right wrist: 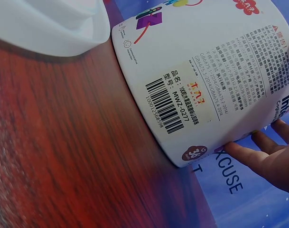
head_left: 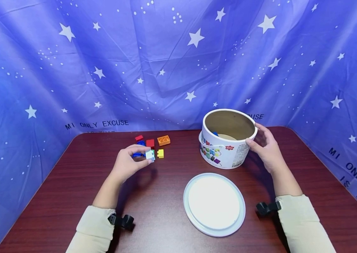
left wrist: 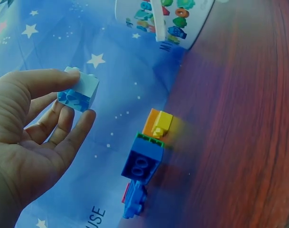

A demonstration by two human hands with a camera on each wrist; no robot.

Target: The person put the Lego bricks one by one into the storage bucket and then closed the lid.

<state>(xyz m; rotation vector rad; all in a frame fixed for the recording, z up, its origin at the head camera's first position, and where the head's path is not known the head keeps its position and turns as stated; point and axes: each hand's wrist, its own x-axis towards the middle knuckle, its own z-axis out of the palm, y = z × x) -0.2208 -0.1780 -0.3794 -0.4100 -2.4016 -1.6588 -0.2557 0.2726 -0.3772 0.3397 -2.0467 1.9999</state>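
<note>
My left hand [head_left: 127,165] pinches a white and light-blue building block [left wrist: 80,90] between thumb and fingers, raised over the left part of the table. Close by it lie a yellow block [head_left: 160,153], an orange block [head_left: 163,140], red blocks [head_left: 150,143] and blue blocks [left wrist: 143,160], partly hidden behind the hand in the head view. On the right, my right hand [head_left: 267,151] grips the side of a white round bucket [head_left: 226,160] near its rim, thumb in front and fingers farther back. Inside the upright, lidless bucket a bit of blue [head_left: 215,134] shows.
A round white lid [head_left: 214,203] lies on the dark red wooden table [head_left: 159,225], in front of the bucket. The bucket's white handle [head_left: 211,145] hangs down its left side. Behind the table hangs a blue cloth [head_left: 166,52] with white stars.
</note>
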